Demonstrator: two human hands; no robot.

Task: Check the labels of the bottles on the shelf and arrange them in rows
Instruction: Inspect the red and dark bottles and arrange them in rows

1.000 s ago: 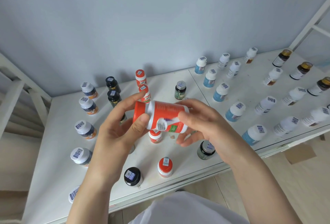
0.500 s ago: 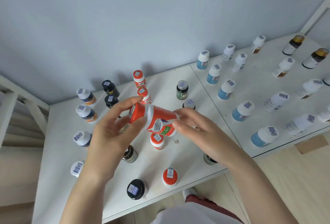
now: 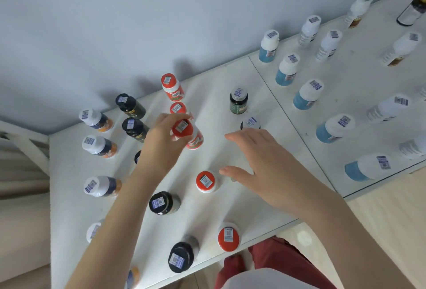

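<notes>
My left hand [image 3: 161, 141] grips an orange-capped bottle [image 3: 187, 133] by its cap; the bottle stands upright on the white shelf [image 3: 214, 113], third in a column behind two more orange-capped bottles [image 3: 171, 87]. My right hand [image 3: 255, 162] hovers open over the shelf to the right, fingers spread, holding nothing. Two further orange-capped bottles [image 3: 205, 181] stand nearer me in the same line. A small dark bottle [image 3: 250, 124] with a white cap sits just beyond my right fingertips.
Black-capped bottles [image 3: 162, 203] and white-capped dark bottles [image 3: 95, 120] stand in columns on the left. Blue bottles with white caps [image 3: 287, 70] and white bottles [image 3: 328, 43] fill the right panel in rows. A green bottle [image 3: 238, 100] stands at mid-back. The wall lies right behind.
The orange bottle, held sideways by both hands before, now stands upright on the shelf. My right hand has let go and drawn back to the right; the camera moved closer.
</notes>
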